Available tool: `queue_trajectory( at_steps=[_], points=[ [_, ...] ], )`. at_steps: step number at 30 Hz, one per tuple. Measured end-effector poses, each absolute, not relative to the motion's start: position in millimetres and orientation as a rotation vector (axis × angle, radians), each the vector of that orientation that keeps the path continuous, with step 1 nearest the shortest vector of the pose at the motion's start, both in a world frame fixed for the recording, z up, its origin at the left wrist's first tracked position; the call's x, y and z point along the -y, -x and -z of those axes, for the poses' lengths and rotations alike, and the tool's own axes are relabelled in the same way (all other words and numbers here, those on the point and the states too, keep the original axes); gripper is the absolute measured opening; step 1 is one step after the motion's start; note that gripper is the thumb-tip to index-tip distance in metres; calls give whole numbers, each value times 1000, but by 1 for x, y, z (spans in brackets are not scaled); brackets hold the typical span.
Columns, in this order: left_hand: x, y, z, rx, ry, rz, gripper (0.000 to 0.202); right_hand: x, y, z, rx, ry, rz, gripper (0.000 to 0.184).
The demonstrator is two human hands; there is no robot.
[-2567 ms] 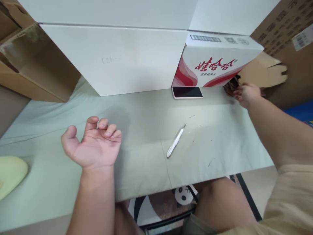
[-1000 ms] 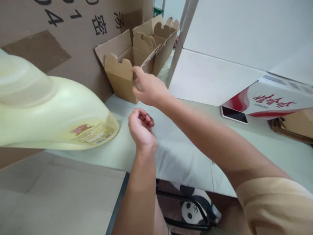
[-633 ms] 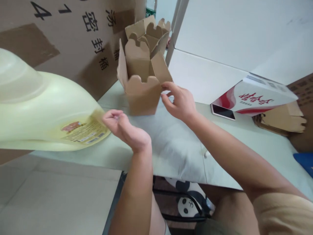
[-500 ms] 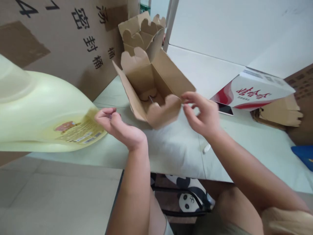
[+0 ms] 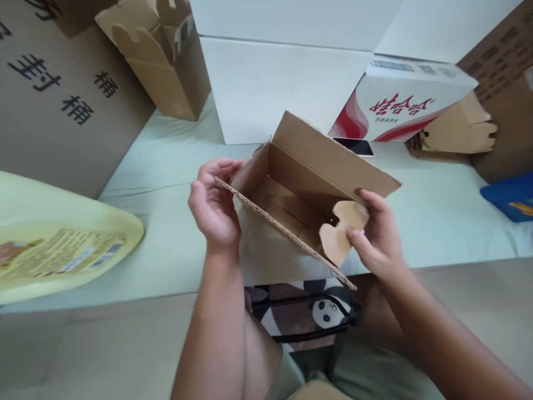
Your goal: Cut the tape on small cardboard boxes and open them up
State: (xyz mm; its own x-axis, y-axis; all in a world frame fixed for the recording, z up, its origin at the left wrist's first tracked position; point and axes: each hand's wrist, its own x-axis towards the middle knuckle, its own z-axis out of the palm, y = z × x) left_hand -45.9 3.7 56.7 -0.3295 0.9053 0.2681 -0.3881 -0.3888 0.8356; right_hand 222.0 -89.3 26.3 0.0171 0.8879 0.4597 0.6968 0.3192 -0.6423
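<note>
Soft, even, fairly bright light. Box [image 5: 316, 158] interior dimmer; diffuse shadow on table [image 5: 441, 228] beneath. Slight overall blur, small print smeared. Wide-angle stretch toward edges, bottle [image 5: 62, 233] cropped left.

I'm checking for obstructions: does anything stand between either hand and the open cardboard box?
Nothing visible does: the right hand grips the cardboard box by its scalloped flap, and the left hand is at its left end.

Left hand [image 5: 217, 211], right hand [image 5: 382, 236]: two hands. Held carton [image 5: 302, 189], centre, standing carton [image 5: 170, 80], upper left: two open cartons. One phone [image 5: 358, 147], upper right. One yellow bottle [image 5: 62, 236], left.
</note>
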Motion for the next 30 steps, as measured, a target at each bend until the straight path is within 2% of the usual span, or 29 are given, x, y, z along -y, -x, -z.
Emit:
queue_trajectory(
  at_steps=[3,9,11,14,16,20,30],
  points=[
    [-6,37,-54,-889,-1063,-1837,54,70,-212,-23,1703,1371,-302,60],
    [-17,33,-43,-958,-1208,-1841,32,67,-203,-17,1528,1337,-425,83],
    [-18,33,-41,-978,-1234,-1829,30,68,-202,-16,1517,1260,-410,75],
    [-21,33,-39,-1048,-1266,-1799,34,66,-201,-14,1547,1171,-324,40],
    [-22,34,-37,-1091,-1315,-1801,41,64,-200,-12,1526,1158,-291,29],
    [-25,34,-31,-1206,-1455,-1775,48,59,-195,-6,1406,1094,-288,30],
    [-29,30,-28,-1223,-1560,-1756,34,52,-188,-1,1321,1132,-285,30]
  ],
)
